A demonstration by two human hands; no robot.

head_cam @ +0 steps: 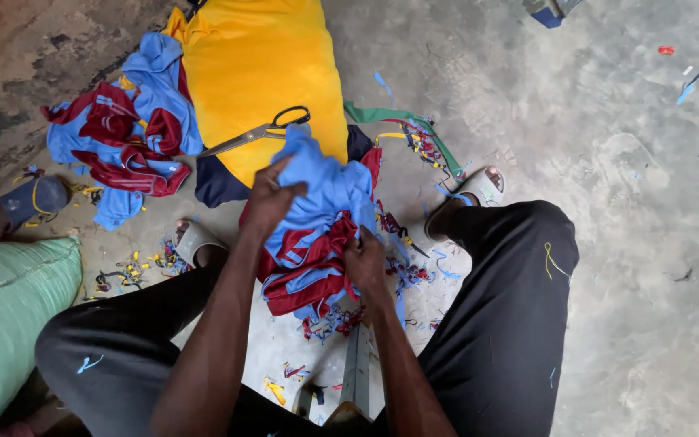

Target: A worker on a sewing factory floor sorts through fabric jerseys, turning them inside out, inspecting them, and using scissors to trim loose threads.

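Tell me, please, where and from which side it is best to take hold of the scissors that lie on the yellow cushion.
Probably by the black handle loops of the scissors, coming from above on the right. They lie flat on the yellow cushion; the blades point down-left toward the pile of blue and maroon cloth, so the loops are the blunt end.

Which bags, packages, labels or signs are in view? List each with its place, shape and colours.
Yellow sack: top centre on the floor, plump and pillow-shaped, plain bright yellow, scissors lying on it.
Green sack: left edge, bulging, pale green woven cloth, cut off by the frame.
Blue box: top edge, only a corner shows, grey and dark blue.
No labels, signs or screens show.
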